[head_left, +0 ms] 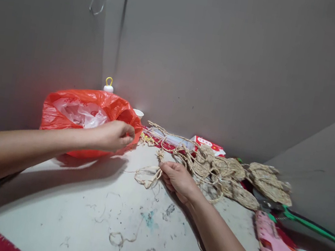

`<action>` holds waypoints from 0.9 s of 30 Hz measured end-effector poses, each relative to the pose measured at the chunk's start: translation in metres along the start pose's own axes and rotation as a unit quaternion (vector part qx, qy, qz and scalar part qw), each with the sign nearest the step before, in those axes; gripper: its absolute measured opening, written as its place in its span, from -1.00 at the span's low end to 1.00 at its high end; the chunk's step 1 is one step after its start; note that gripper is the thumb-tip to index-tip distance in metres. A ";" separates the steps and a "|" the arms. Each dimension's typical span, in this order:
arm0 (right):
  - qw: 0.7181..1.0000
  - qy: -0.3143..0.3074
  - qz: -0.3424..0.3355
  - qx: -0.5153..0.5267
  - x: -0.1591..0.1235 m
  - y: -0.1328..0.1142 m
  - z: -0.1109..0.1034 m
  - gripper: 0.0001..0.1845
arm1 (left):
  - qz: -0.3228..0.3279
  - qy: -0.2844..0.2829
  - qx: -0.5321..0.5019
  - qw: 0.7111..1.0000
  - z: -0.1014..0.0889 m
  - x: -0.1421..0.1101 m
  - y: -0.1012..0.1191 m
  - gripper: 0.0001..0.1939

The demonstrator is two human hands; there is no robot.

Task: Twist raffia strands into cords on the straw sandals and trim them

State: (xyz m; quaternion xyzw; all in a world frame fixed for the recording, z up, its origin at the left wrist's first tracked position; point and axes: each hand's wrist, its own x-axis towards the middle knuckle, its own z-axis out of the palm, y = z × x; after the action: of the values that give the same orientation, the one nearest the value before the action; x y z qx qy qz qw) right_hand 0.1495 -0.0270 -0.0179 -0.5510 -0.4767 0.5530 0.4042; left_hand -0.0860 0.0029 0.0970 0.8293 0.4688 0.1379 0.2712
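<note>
My left hand point(116, 136) is raised in front of the red plastic bag point(60, 119), its fingers curled into a pinch. Whatever they hold, if anything, is too small to make out. My right hand point(178, 180) is closed on a bundle of straw strands point(148, 177) just above the white tabletop point(85, 205). Its knotted, frayed end sticks up past my fingertips, and loose loops hang to the left. Behind that hand lies a tangle of twisted straw cord point(188, 156), joined by coiled straw pieces point(227, 169).
A pink glue gun point(281, 247) and green-handled pliers point(307, 222) lie at the right. A red and white box point(209, 145) and a white cup point(138, 113) stand by the grey wall point(227, 67). Straw scraps point(117, 238) and paint stains mark the tabletop.
</note>
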 end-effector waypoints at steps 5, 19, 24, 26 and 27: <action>1.000 -0.008 0.003 0.004 0.000 0.000 -0.001 -0.62 | 0.024 0.083 0.020 0.996 -0.030 0.003 0.009 -0.90; 1.000 -0.016 0.007 0.016 -0.001 -0.002 -0.002 -0.64 | 0.099 -0.184 0.133 0.969 0.066 -0.064 0.025 -0.70; 1.000 -0.015 0.004 0.019 -0.002 -0.002 -0.002 -0.63 | 0.179 -0.183 0.232 0.938 0.098 -0.062 0.040 -0.67; 1.000 -0.013 0.003 0.023 -0.001 -0.002 -0.003 -0.63 | 0.202 -0.194 0.249 0.927 0.106 -0.060 0.041 -0.83; 1.000 -0.012 0.003 0.025 -0.001 -0.002 -0.003 -0.63 | 0.213 -0.201 0.255 0.922 0.107 -0.060 0.040 -0.90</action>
State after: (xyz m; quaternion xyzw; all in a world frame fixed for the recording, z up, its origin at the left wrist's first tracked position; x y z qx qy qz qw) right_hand 0.1525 -0.0269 -0.0155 -0.5351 -0.4663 0.5725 0.4105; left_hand -0.0370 -0.0991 0.0343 0.9608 0.2362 -0.1016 0.1039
